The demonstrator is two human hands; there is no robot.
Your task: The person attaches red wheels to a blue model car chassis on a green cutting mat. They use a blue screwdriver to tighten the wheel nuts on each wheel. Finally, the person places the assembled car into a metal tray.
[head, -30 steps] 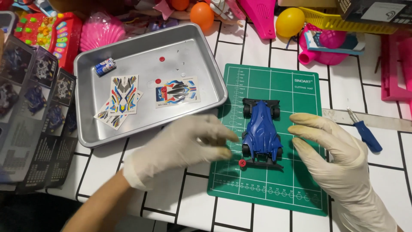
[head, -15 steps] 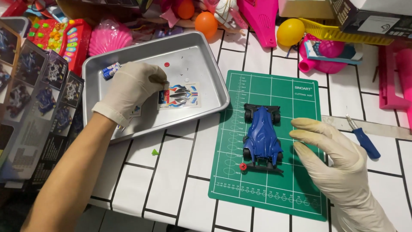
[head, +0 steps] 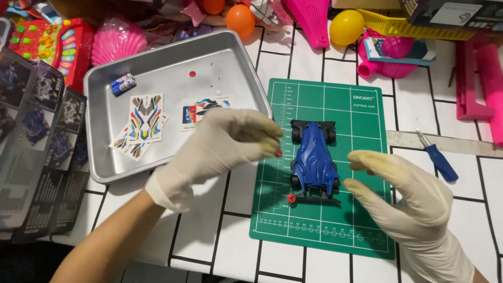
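A blue toy race car [head: 313, 160] with black wheels lies on a green cutting mat [head: 356, 112]. A small red roller [head: 291, 198] sits at its near left corner. My left hand [head: 222, 144], in a white glove, hovers just left of the car and pinches a tiny red part [head: 279, 152] at its fingertips. My right hand [head: 406, 196], also gloved, is open with curled fingers just right of the car, not touching it.
A metal tray [head: 105, 157] at left holds sticker sheets [head: 144, 118], a small battery [head: 123, 84] and one red part [head: 192, 73]. A blue screwdriver [head: 437, 157] lies at right beside a ruler. Printed leaflets sit at far left, plastic toys and balls along the back.
My left hand has come out of the tray and moved right to the car's left side, now pinching a tiny red part. The right hand has barely moved.
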